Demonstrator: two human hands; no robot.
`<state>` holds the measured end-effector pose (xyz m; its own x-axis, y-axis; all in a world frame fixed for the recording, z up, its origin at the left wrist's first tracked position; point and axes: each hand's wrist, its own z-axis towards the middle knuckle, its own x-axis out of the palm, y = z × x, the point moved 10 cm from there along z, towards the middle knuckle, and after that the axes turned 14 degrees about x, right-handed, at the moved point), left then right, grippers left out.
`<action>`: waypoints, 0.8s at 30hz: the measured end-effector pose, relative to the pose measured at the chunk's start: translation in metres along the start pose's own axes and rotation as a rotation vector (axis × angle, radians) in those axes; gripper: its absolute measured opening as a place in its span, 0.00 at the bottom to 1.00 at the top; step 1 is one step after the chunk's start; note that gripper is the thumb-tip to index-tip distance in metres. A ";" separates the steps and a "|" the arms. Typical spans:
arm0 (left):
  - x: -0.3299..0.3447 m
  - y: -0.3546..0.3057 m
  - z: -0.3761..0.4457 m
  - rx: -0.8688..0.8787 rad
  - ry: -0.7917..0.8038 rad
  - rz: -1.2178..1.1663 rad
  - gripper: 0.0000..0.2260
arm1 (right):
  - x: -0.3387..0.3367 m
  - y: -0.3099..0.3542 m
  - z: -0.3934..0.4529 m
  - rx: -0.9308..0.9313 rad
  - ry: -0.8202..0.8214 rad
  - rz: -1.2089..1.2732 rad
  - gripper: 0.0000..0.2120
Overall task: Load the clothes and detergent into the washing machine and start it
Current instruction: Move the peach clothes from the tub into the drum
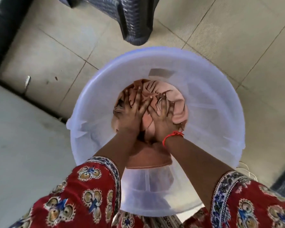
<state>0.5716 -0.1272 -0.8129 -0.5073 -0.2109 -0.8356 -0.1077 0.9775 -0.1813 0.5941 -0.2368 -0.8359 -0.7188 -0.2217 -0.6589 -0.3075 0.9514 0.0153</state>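
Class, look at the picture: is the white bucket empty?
No. Pinkish clothes lie in the bucket, with the left hand and right hand pressed on them.

Soft daylight, slight blur, wide-angle distortion.

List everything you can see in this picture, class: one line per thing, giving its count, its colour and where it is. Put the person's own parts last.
bucket: one, translucent white, centre of view, on the floor
clothes: a bundle, count unclear, peach and pink, at the bottom of the bucket
tiled floor: one, beige, around the bucket
woven object: one, dark, top centre, beyond the bucket
white surface: one, pale grey-white, left of the bucket
cord: one, white, just right of the bucket
thread bracelet: one, red, on the right wrist
sleeves: two, red with a patterned print, bottom of view
left hand: one, fingers spread, pressing on the clothes
right hand: one, fingers spread, pressing on the clothes
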 end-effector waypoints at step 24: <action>-0.026 0.003 -0.005 0.036 -0.048 -0.261 0.24 | -0.044 0.010 -0.014 0.039 -0.081 0.248 0.22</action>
<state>0.5799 -0.1187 -0.7891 -0.4253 -0.4565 -0.7815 -0.1988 0.8895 -0.4114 0.6135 -0.2203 -0.7964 -0.7161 0.0355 -0.6971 -0.1028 0.9824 0.1557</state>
